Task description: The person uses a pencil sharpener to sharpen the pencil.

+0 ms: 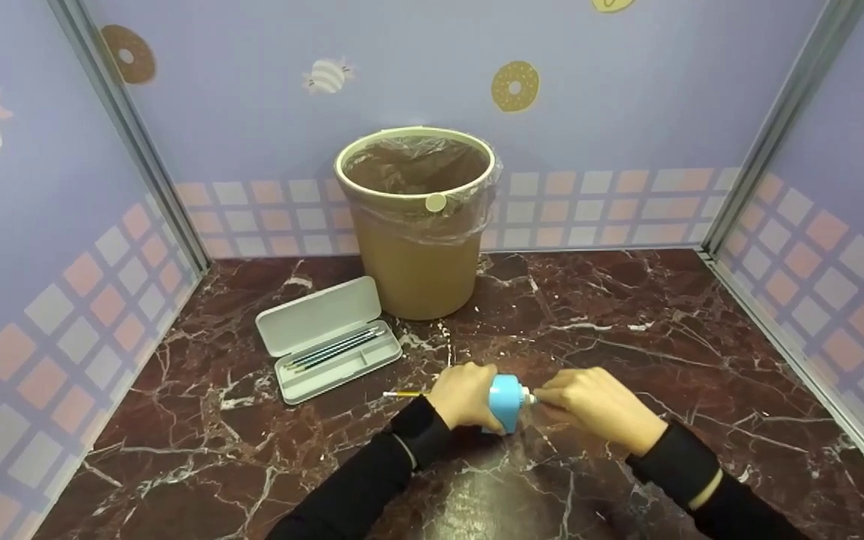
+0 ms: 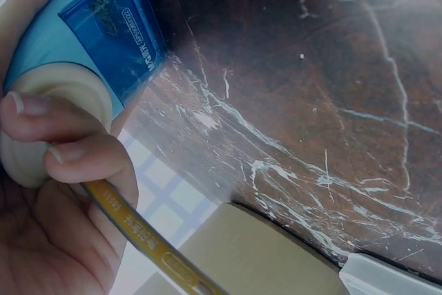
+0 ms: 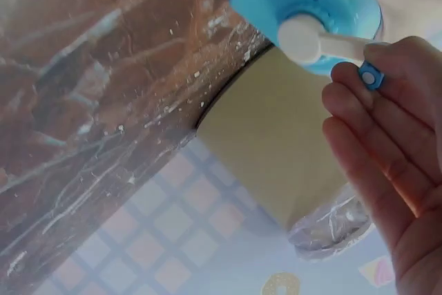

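- Your left hand (image 1: 462,396), lower middle of the head frame, curls round the blue sharpener (image 1: 505,397), covering much of its left side.
- Your right hand (image 1: 601,405), to its right, pinches the crank (image 3: 340,45) near the outer end; your grip partly hides the knob (image 3: 371,75) (its blue tip peeks out in the right wrist frame).
- The yellow pencil (image 2: 148,242) runs off the bottom of the left wrist frame; your left hand hides its other end, so you cannot tell whether it enters the sharpener.
- The pencil case (image 1: 319,315) lies open, left of centre, before the bin (image 1: 417,262).
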`<state>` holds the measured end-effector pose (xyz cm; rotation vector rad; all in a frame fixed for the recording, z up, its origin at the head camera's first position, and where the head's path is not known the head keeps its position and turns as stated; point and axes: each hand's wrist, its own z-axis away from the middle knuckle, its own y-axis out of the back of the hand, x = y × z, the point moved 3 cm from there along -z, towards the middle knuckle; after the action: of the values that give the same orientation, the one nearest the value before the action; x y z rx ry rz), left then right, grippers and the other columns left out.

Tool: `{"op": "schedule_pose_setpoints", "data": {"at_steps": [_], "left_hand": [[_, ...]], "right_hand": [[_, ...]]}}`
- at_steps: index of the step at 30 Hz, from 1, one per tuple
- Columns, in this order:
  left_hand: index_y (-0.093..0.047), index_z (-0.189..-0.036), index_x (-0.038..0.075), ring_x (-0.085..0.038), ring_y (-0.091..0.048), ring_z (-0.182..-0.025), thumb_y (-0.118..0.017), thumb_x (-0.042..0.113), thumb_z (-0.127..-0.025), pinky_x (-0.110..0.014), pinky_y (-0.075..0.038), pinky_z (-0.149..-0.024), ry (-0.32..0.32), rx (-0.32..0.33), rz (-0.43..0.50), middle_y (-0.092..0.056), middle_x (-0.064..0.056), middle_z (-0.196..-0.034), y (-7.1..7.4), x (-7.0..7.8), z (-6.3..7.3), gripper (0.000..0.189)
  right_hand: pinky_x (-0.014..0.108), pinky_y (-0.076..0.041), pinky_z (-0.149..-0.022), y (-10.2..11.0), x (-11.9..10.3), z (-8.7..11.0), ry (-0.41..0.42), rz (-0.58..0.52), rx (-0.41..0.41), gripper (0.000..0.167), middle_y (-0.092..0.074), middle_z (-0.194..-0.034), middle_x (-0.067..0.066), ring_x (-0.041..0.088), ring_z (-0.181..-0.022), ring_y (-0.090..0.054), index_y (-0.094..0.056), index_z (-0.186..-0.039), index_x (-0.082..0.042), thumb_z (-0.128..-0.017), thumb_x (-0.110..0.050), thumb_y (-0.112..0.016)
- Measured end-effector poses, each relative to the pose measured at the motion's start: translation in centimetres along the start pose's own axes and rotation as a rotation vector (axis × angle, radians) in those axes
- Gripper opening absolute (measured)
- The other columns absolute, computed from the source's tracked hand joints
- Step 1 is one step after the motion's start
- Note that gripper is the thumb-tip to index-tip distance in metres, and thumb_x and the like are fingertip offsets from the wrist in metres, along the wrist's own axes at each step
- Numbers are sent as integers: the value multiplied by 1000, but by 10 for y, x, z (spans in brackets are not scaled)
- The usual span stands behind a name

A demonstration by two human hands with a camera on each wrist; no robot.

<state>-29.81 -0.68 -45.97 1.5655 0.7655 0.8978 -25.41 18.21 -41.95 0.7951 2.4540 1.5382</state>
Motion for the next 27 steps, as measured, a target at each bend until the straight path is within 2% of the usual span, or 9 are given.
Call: {"op": "schedule_pose_setpoints", "data": {"at_steps": [4, 12, 27], "left_hand": [[-68, -102, 13, -20, -73, -84, -96, 51, -57, -36, -58, -69, -3, -4, -3, -76, -3, -94, 0, 0, 0, 65], [-68, -103, 13, -21, -73, -84, -96, 51, -58, -37, -59, -70, -14, -15, -7, -76, -3, -95, -2, 0, -2, 66], [-67, -105, 12, -22, -73, -83, -95, 51, -58, -37, -59, -70, -33, -11, 10, -76, -3, -95, -3, -1, -3, 67]], "right_hand": [[24, -54, -58, 1, 8, -4, -3, 21, 8, 15, -76, -78, -3, 10, -65, -68, -80, -92, -12, -77, -12, -85], [27, -55, -59, -2, 19, -10, -46, 6, 15, 13, -76, -79, -2, 12, -67, -69, -81, -94, -12, -82, -17, -83], [34, -60, -67, -14, 34, -16, -164, 15, -54, 17, -80, -92, 4, 19, -77, -75, -81, -102, -10, -86, -13, -80]]}}
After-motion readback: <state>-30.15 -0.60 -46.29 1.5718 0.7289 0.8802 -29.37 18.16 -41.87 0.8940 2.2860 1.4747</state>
